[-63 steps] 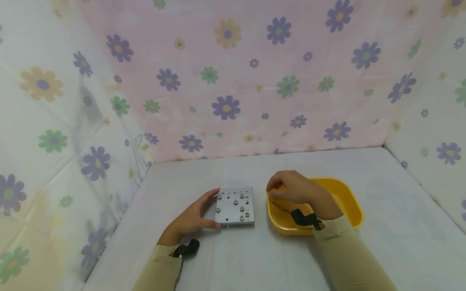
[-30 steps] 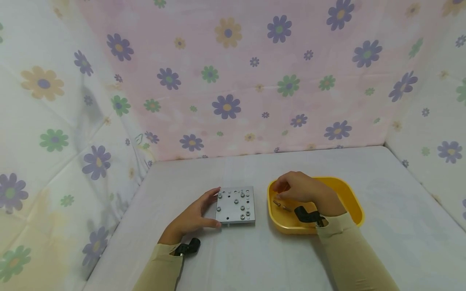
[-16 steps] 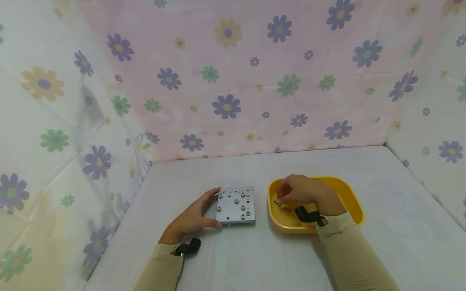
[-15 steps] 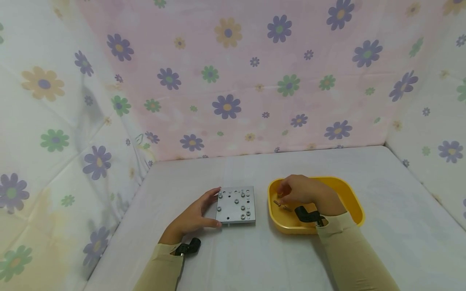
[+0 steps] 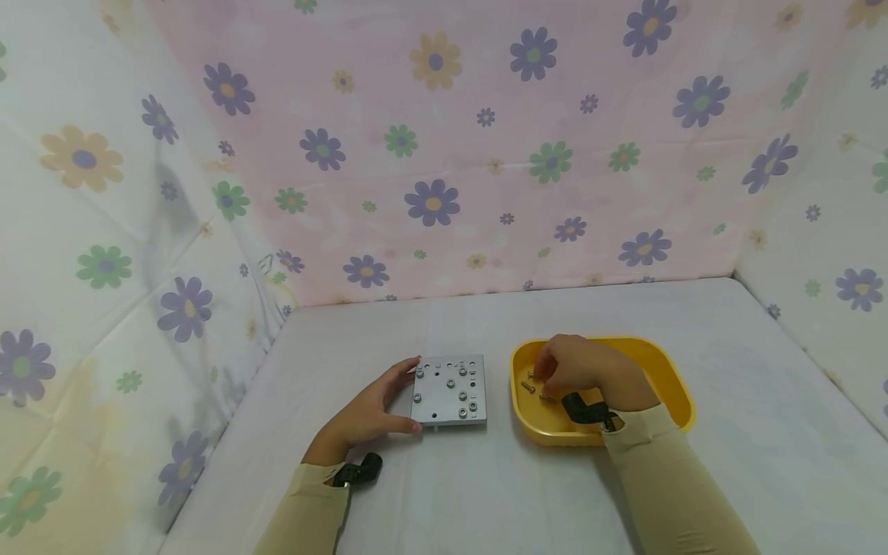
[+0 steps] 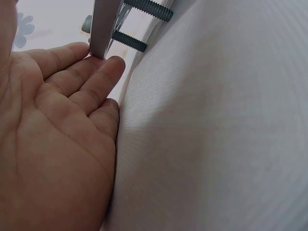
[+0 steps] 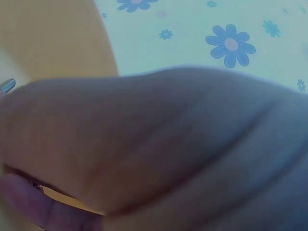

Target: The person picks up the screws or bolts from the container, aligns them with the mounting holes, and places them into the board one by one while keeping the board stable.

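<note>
A silver metal plate [image 5: 440, 408] with several socket-head screws [image 5: 451, 383] and open holes stands on the table. My left hand [image 5: 368, 410] holds its left side, thumb at the near corner and index finger at the far one. In the left wrist view, threaded shanks [image 6: 130, 41] stick out below the plate [image 6: 102, 29], and the fingers of the left hand [image 6: 62, 125] touch its edge. My right hand [image 5: 579, 366] reaches into the yellow tray [image 5: 669, 378], fingers bent down among loose screws [image 5: 528, 388]. Whether its fingertips pinch a screw is hidden.
White cloth covers the table [image 5: 451, 493]. Flower-patterned fabric walls [image 5: 444, 154] close in the back and both sides. The tray's raised rim surrounds the right hand. Each wrist wears a small black camera [image 5: 586, 408].
My right hand has lowered from the tray's left rim into the tray and shifted slightly right, and the loose screws have come into view. My left hand and the plate stay in place.
</note>
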Tool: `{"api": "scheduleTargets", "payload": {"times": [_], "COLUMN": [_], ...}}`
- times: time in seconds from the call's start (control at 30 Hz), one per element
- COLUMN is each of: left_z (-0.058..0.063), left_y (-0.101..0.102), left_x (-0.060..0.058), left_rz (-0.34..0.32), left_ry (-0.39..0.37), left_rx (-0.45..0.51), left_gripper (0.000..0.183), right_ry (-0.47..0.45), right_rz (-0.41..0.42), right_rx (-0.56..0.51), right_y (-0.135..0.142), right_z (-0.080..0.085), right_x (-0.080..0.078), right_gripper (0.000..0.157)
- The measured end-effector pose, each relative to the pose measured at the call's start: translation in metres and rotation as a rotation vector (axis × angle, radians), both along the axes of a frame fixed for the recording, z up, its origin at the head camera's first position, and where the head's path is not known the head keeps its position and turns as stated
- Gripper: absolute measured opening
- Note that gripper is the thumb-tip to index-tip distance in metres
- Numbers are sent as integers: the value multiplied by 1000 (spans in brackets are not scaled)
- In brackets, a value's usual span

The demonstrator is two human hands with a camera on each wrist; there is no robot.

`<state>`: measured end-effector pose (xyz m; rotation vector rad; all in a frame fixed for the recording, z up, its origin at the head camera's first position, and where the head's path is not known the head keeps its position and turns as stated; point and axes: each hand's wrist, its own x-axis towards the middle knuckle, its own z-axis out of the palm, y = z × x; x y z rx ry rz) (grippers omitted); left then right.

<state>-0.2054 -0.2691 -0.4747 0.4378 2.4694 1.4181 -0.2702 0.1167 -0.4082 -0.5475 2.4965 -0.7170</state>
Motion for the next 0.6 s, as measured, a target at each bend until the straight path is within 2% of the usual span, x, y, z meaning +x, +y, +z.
{"api": "scheduleTargets", "payload": {"times": [0.6], "left_z": [0], "left_y": [0], "left_x": [-1], "left_rz": [-4], "left_ry": [-2], "left_rx": [4], "left_gripper": [115], "right_ry": [-58], "right_rz": [-10], "right_rx": [-19], "right_y": [-1], "right_z": [-3], "right_x": [0], "right_gripper": [13]}}
